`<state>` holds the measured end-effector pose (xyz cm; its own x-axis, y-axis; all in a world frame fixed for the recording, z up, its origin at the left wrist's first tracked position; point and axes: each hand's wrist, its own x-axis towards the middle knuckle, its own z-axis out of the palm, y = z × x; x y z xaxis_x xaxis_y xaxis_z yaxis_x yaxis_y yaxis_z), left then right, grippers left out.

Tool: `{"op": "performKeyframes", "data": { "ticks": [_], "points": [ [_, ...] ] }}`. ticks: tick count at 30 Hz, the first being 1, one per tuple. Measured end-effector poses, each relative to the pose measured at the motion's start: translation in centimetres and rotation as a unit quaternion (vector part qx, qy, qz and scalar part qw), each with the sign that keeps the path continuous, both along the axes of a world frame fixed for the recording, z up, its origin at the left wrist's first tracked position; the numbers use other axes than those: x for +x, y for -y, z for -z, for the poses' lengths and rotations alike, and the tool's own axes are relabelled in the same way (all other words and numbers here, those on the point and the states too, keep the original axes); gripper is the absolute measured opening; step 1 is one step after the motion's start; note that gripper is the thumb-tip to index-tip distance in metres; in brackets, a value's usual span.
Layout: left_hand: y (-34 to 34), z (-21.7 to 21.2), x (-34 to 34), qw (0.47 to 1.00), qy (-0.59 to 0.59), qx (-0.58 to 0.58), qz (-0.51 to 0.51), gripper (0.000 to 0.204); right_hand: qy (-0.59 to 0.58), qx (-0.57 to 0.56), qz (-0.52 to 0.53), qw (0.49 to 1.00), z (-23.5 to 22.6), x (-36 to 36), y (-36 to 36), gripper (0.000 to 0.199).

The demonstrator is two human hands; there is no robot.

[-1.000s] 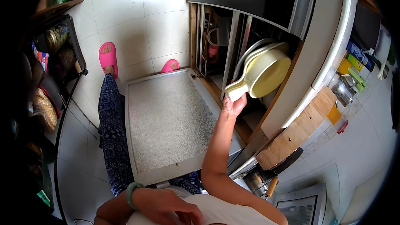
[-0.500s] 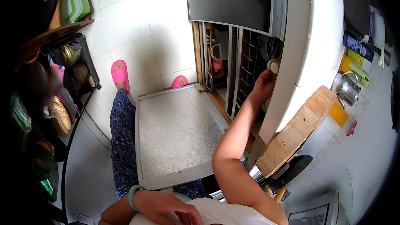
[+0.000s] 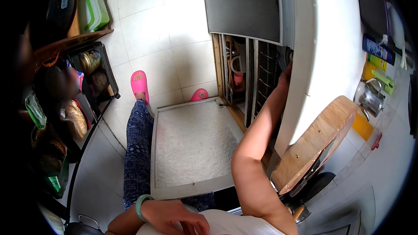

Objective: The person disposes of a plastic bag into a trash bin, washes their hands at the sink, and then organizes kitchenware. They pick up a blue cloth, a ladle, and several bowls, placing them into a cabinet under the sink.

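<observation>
My right hand [image 3: 284, 77] reaches into the open cupboard below the counter, its fingers hidden behind the counter edge. Whatever it holds does not show. Near it are a wire rack [image 3: 264, 70] and some dark, round dishware [image 3: 284, 56]. The cupboard's door [image 3: 193, 146], a pale-framed panel with a textured silvery inside, stands swung out in front of my legs. My left hand [image 3: 170, 214], below a green bangle [image 3: 140, 206], rests against my white top with loosely bent, parted fingers and nothing visible in them.
A white counter [image 3: 324, 48] runs along the right, with a thick wooden chopping board [image 3: 320, 143] and a steel kettle [image 3: 369, 98] on it. A grey door panel [image 3: 244, 6] is at the far end. Loaded shelves [image 3: 72, 30] line the left.
My right hand has gone deeper under the counter; the pale cream object at its fingers is now out of sight. The view has shifted slightly. My left hand stays against my top.
</observation>
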<state>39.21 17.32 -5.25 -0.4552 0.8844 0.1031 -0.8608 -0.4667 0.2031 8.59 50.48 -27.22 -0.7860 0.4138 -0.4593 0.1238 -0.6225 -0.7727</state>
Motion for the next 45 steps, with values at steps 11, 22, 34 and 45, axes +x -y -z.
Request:
{"op": "performKeyframes", "data": {
  "ticks": [11, 22, 34, 45],
  "points": [
    [1.5, -4.7, -1.1, 0.997, -0.043, -0.060, -0.016, 0.043, 0.043, 0.066, 0.047, 0.996, 0.0, 4.4, 2.2, 0.019],
    [-0.3, -14.2, -0.1, 0.978, -0.192, -0.040, -0.074, 0.035, 0.152, 0.107, -0.111, 0.976, -10.0, 18.3, 9.6, 0.020],
    [-6.9, 1.3, 0.4, 0.298, -0.601, -0.677, 0.301, 0.086, 0.151, 0.206, -0.343, 0.904, -28.8, 35.9, 5.7, 0.015],
    [-8.4, 7.1, -10.6, 0.109, -0.707, -0.675, 0.182, 0.048, 0.278, 0.518, -0.172, 0.790, -31.0, 50.5, -2.9, 0.018]
  ]
}}
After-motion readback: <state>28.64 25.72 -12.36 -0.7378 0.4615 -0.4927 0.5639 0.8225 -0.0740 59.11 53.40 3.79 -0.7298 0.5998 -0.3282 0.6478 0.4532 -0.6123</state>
